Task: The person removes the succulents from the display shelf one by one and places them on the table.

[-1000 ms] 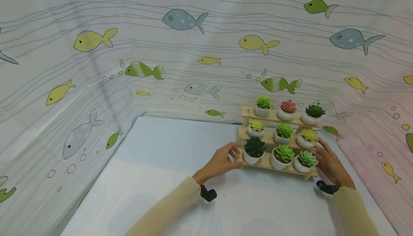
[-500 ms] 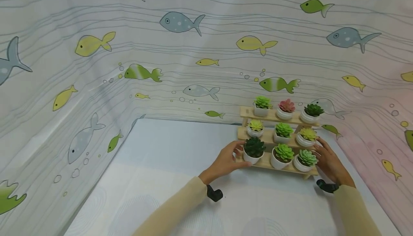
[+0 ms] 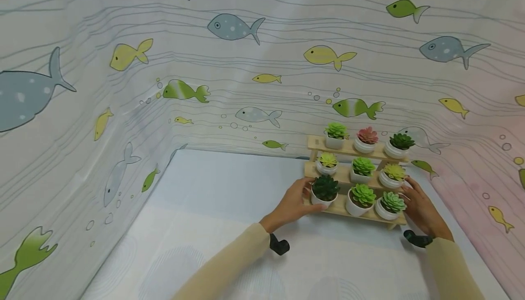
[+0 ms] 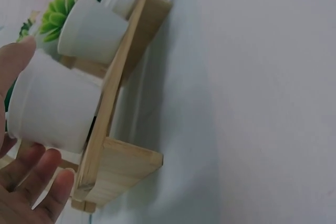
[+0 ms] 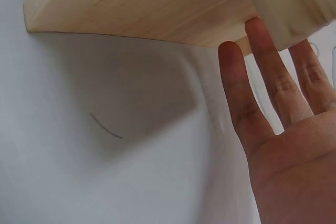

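My left hand [image 3: 292, 202] is at the left end of a three-tier wooden plant stand [image 3: 340, 207]. Its thumb and fingers curl round the white pot of a dark green potted succulent [image 3: 326, 188] on the lowest tier. In the left wrist view the thumb lies on one side of that white pot [image 4: 55, 103], with fingertips against the other. My right hand [image 3: 423, 209] is at the stand's right end, fingers fairly straight. In the right wrist view its fingers [image 5: 236, 87] reach beside the wooden end piece [image 5: 294, 9]; whether they press on it I cannot tell.
A light green succulent [image 3: 362, 194] and a pale green one [image 3: 392, 202] share the lowest tier. More potted succulents, including a red one [image 3: 367, 135], fill the upper tiers. The stand is on a white table [image 3: 229, 186], near a fish-print curtain [image 3: 229, 85].
The left hand has moved right, from beside the stand's end to round the dark green succulent's pot. My right hand has stayed at the right end. The head view has shifted slightly.
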